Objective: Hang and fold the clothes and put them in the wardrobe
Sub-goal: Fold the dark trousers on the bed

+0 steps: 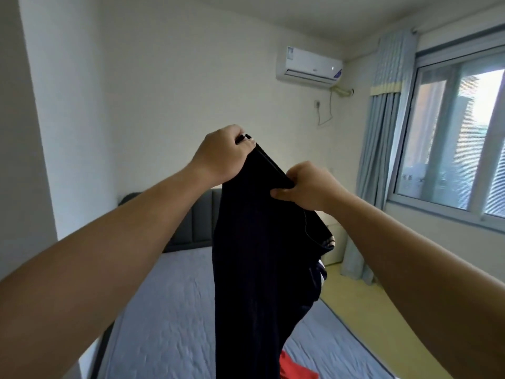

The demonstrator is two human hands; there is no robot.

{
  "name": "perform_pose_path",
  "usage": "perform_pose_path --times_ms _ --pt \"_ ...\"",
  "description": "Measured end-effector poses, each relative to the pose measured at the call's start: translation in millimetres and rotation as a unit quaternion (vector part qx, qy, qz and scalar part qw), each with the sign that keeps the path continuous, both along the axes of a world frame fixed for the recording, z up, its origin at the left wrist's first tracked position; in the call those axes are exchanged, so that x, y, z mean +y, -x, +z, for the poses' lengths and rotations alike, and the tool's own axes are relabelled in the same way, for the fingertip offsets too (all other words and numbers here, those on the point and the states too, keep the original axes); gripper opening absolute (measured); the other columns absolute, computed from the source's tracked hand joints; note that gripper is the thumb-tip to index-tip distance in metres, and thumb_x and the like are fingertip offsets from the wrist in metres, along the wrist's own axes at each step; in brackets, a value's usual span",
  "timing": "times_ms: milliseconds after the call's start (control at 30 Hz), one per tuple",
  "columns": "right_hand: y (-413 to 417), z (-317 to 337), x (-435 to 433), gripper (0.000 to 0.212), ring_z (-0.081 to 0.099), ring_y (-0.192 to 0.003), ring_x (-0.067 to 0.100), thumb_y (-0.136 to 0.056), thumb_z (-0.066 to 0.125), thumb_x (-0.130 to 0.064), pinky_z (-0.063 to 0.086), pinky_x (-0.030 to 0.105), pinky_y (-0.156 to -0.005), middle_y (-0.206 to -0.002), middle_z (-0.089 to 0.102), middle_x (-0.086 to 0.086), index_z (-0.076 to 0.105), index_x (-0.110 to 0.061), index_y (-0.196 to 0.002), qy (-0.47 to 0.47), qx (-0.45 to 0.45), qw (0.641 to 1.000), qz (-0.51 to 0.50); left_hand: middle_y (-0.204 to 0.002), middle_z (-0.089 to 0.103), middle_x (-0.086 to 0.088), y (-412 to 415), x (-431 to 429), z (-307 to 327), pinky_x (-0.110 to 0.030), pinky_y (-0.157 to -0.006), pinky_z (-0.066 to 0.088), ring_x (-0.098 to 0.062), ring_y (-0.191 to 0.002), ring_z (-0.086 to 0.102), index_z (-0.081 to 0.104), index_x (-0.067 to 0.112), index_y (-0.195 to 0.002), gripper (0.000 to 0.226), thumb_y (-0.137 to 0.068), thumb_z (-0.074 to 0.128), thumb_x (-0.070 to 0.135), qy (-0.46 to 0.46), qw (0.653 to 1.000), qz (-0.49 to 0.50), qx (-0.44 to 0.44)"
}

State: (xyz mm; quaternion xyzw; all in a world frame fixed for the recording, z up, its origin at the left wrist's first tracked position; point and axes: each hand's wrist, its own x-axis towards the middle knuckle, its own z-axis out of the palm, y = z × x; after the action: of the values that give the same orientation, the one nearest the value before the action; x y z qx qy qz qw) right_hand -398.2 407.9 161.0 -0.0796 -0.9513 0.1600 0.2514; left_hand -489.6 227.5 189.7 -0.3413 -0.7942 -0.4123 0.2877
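At frame centre, above bed [164,310]: I hold dark garment [259,269] up by top edge. Left hand [222,154] clenched on higher corner; right hand [306,187] pinches same edge, lower right. Edge slopes down toward right; long axis hangs straight down to frame bottom. Hands near each other, both at top end. Judgement: level edge before folding.

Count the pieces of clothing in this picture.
2. A dark garment hangs from the left hand and right hand over the bed; a red garment lies on the bed below. More may be hidden behind.
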Motion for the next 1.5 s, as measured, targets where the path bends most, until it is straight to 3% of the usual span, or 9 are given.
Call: perform_pose_path --times_ms 167,367,500,667,833,900,967,1133,1500 --pt "-7 12 -4 0.036 0.054 -0.042 0.015 -0.087 0.077 -0.041 0.033 0.016 -0.034 -0.069 0.064 0.006 0.069 -0.011 -0.105 0.061 -0.117 0.991 0.010 -0.088 0.060 0.003 -3 -10 2 -0.036 -0.084 0.046 -0.021 -0.094 0.054 0.064 0.022 -0.101 0.021 -0.101 0.051 0.038 0.073 0.997 0.020 0.010" --pt "-4 20 -15 0.045 0.076 -0.073 0.036 -0.099 0.065 -0.019 0.064 0.040 -0.060 -0.127 0.055 0.019 0.046 -0.009 -0.138 0.223 -0.143 0.963 0.049 -0.089 0.063 0.003 0 -22 3 -0.028 -0.067 0.045 -0.014 -0.080 0.057 0.065 0.016 -0.102 0.023 -0.103 0.050 0.033 0.021 0.996 -0.061 -0.061" --pt "2 21 -15 0.025 0.073 -0.090 0.034 -0.094 0.070 -0.020 0.061 0.042 -0.084 -0.108 0.070 0.014 0.063 -0.011 -0.116 0.155 -0.069 0.981 0.090 -0.098 0.067 -0.006 7 -35 0 -0.042 -0.086 0.052 -0.024 -0.093 0.064 0.064 0.012 -0.105 0.027 -0.103 0.050 0.035 -0.015 0.992 -0.073 -0.104" --pt "-11 26 -17 0.023 0.059 -0.071 0.019 -0.088 0.075 -0.023 0.046 0.034 -0.067 -0.075 0.060 0.005 0.066 -0.003 -0.088 0.173 0.050 0.964 0.196 -0.101 0.071 -0.013 20 -61 -14 -0.051 -0.097 0.051 -0.020 -0.091 0.065 0.066 0.007 -0.109 0.031 -0.098 0.062 0.036 0.011 0.975 -0.159 -0.158" --pt "-18 17 -28 0.025 0.041 -0.069 0.025 -0.086 0.073 -0.005 0.029 0.038 -0.065 -0.070 0.044 0.013 0.055 0.010 -0.079 0.241 0.069 0.929 0.272 -0.150 0.047 0.011 19 -67 -28 -0.019 -0.103 0.045 -0.001 -0.130 0.052 0.065 0.020 -0.114 0.037 -0.088 0.066 0.046 0.045 0.942 -0.279 -0.181" --pt "-22 14 -30 0.022 0.039 -0.075 0.029 -0.086 0.069 0.003 0.025 0.043 -0.070 -0.076 0.045 0.016 0.052 0.017 -0.080 0.277 0.073 0.915 0.285 -0.154 0.040 0.013 14 -63 -34 -0.026 -0.106 0.042 0.000 -0.134 0.045 0.066 0.024 -0.106 0.028 -0.089 0.064 0.046 0.030 0.921 -0.318 -0.223" --pt "-28 13 -32 0.018 0.042 -0.073 0.030 -0.085 0.063 0.008 0.030 0.039 -0.067 -0.079 0.046 0.018 0.050 0.020 -0.081 0.306 0.068 0.904 0.292 -0.152 0.046 0.011 13 -57 -40 -0.041 -0.111 0.039 -0.006 -0.131 0.050 0.065 0.022 -0.098 0.020 -0.093 0.064 0.041 0.006 0.893 -0.361 -0.269" --pt "-46 13 -32 0.021 0.039 -0.061 0.024 -0.080 0.057 0.007 0.025 0.032 -0.056 -0.079 0.040 0.018 0.045 0.023 -0.086 0.365 0.063 0.883 0.287 -0.095 0.066 0.006 -3 -42 -51 -0.024 -0.071 0.048 -0.012 -0.082 0.060 0.056 0.017 -0.097 0.014 -0.098 0.061 0.030 -0.014 0.819 -0.469 -0.331" --pt "-91 10 -10 0.026 0.043 -0.060 0.023 -0.066 0.055 -0.004 0.030 0.030 -0.055 -0.070 0.043 0.011 0.045 0.015 -0.080 0.396 0.069 0.878 0.261 -0.090 0.056 -0.004 -33 0 -61 -0.032 -0.073 0.049 -0.019 -0.081 0.056 0.058 0.015 -0.094 0.019 -0.093 0.068 0.031 -0.009 0.741 -0.563 -0.365"
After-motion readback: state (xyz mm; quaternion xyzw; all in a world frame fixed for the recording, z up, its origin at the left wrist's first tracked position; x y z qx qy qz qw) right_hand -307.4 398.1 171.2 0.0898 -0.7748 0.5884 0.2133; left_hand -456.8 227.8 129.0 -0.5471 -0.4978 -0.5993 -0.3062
